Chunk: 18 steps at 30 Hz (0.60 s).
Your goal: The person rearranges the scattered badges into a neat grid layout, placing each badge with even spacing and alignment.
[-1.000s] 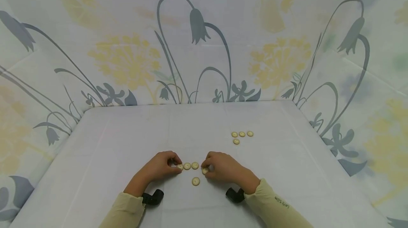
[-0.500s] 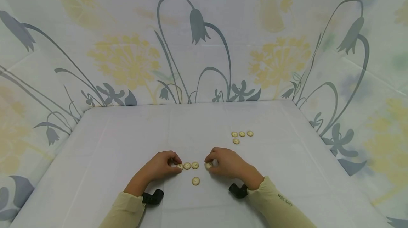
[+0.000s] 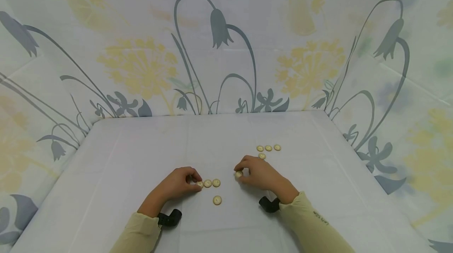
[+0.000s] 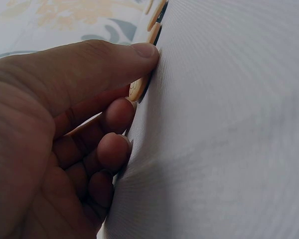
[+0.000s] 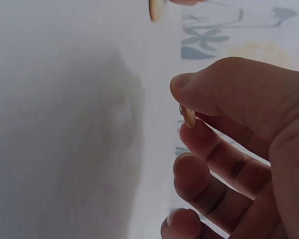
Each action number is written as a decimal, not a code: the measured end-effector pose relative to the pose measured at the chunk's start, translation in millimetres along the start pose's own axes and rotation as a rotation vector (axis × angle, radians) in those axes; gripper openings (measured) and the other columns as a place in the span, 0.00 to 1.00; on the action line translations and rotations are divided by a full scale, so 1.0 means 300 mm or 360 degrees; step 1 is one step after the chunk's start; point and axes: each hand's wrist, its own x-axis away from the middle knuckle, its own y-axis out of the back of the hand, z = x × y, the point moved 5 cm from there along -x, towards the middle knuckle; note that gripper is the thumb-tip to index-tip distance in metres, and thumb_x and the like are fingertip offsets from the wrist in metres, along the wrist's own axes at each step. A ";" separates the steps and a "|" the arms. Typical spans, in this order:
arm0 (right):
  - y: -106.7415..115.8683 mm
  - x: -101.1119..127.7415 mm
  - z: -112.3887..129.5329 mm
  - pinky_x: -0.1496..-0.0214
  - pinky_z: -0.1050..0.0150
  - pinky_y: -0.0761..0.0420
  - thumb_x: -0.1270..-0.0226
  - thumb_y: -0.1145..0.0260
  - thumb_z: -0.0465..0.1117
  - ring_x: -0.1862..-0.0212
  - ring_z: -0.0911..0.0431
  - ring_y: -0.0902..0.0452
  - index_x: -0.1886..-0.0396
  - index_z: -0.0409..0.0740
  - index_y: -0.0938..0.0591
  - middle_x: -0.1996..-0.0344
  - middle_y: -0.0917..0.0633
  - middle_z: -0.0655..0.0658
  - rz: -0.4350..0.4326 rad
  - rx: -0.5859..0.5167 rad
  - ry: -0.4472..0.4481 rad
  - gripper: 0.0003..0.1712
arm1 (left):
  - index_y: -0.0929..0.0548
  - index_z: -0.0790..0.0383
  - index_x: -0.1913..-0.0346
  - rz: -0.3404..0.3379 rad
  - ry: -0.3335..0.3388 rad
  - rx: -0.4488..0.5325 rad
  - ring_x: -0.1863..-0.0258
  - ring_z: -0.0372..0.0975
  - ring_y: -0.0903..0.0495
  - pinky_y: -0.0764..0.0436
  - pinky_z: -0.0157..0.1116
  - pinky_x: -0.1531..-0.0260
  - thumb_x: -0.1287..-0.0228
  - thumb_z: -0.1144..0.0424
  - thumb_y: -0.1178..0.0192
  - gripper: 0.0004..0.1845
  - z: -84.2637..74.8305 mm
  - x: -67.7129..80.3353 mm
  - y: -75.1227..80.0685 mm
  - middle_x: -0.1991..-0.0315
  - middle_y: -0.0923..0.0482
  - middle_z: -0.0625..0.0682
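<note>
My left hand [image 3: 177, 184] rests low on the table, pinching a small round wooden disc [image 4: 135, 89] between thumb and fingers. That disc is the left end of a short row; a second disc [image 3: 207, 183] and a third disc [image 3: 216, 183] lie just right of it. A single disc [image 3: 217, 200] lies nearer me, below the row. Right of the row, my right hand [image 3: 260, 173] pinches another wooden disc [image 5: 189, 117] by thumb and index finger, raised off the cloth, its other fingers loosely bent. Dark marks show on the discs' pale faces.
Several more discs [image 3: 268, 148] lie farther back to the right, beyond my right hand. White cloth covers the table [image 3: 141, 143], and flower-printed fabric [image 3: 226, 68] rises behind and at both sides. A black wrist camera [image 3: 170, 218] sits on each wrist.
My right hand has moved right and away from me with its disc, from beside the row toward the far group. The left hand has stayed on its disc.
</note>
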 end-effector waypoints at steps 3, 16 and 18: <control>0.016 0.001 -0.016 0.57 0.65 0.24 0.42 0.31 0.39 0.58 0.59 0.23 0.55 0.50 0.13 0.59 0.17 0.55 -0.0018 -0.0031 -0.0005 0.13 | 0.16 0.50 0.64 -0.0001 -0.0009 -0.0010 0.70 0.36 0.29 0.29 0.32 0.70 0.47 0.55 0.28 0.10 0.004 -0.003 -0.001 0.69 0.23 0.42; 0.057 0.005 -0.088 0.55 0.64 0.25 0.41 0.31 0.39 0.57 0.57 0.22 0.53 0.46 0.14 0.61 0.17 0.55 -0.0088 -0.0064 -0.0052 0.15 | 0.16 0.50 0.64 0.0004 0.0029 0.0013 0.69 0.36 0.29 0.29 0.32 0.69 0.48 0.56 0.27 0.10 0.004 -0.007 -0.001 0.68 0.22 0.42; 0.061 0.007 -0.094 0.55 0.64 0.25 0.41 0.31 0.39 0.57 0.57 0.22 0.54 0.46 0.14 0.62 0.18 0.55 -0.0106 -0.0044 -0.0042 0.14 | 0.16 0.50 0.64 0.0004 0.0022 0.0015 0.69 0.36 0.29 0.29 0.32 0.69 0.48 0.56 0.27 0.10 0.003 -0.006 0.000 0.68 0.22 0.42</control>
